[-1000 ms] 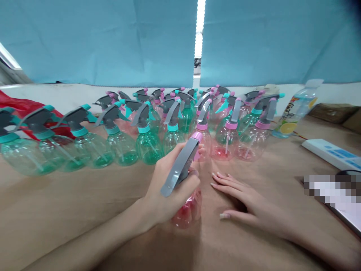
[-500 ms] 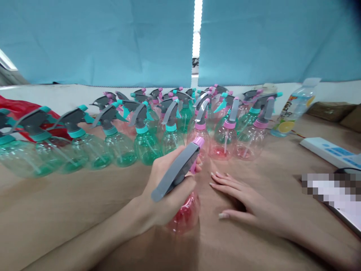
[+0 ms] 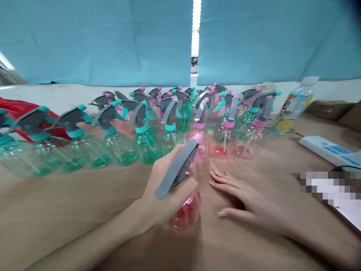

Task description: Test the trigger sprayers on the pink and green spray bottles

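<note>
My left hand [image 3: 166, 188] is wrapped round the neck of a pink spray bottle [image 3: 186, 214] with a grey trigger head and pink nozzle. Its fingers hide the collar, and the nozzle points away from me. To the right, my right hand [image 3: 239, 195] lies flat on the brown tabletop [image 3: 93, 218], fingers spread, holding nothing. Just beyond the held bottle stand other pink spray bottles [image 3: 221, 146]. Green spray bottles [image 3: 146, 146] with turquoise collars form a row toward the left.
More spray bottles crowd behind the front row. At the right are a labelled drink bottle [image 3: 290, 109], a white power strip [image 3: 327, 150] and a blurred-out flat device [image 3: 338, 199]. Red plastic [image 3: 17, 109] lies at far left. A blue cloth [image 3: 98, 41] hangs behind.
The held bottle's spray head has shifted slightly up, and its trigger shows more clearly beneath the nozzle. My right hand has stayed in place.
</note>
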The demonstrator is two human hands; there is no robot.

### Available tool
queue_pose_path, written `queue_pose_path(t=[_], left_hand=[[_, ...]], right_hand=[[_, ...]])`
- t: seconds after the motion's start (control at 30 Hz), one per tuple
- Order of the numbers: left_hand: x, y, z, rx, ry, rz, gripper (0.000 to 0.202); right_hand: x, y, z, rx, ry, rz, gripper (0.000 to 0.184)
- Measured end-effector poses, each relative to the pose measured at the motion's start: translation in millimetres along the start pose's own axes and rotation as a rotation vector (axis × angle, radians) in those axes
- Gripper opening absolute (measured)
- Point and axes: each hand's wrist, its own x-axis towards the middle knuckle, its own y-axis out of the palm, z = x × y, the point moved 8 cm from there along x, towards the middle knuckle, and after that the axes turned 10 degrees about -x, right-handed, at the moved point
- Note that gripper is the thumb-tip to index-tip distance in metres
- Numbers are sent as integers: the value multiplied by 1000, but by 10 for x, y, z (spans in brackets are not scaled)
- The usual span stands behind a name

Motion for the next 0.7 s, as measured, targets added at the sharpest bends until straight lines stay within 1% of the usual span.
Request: queue_pose_path(t=[0.23,0.4,0.6,0.7], left_hand=[[-11,-1,-15,-22,14,-8,10],[-7,3,-5,-13,17,-8,11],[-5,-11,30,-3,-36,-7,13],[-5,-17,5,9,-20,-15,11]], right_hand=[[-4,-1,6,-23,5,29,72],[-7,-5,-1,-19,6,-2,71],[-1,-22,11,10,6,-9,70],[-8,-33,16,20,7,-12,70]])
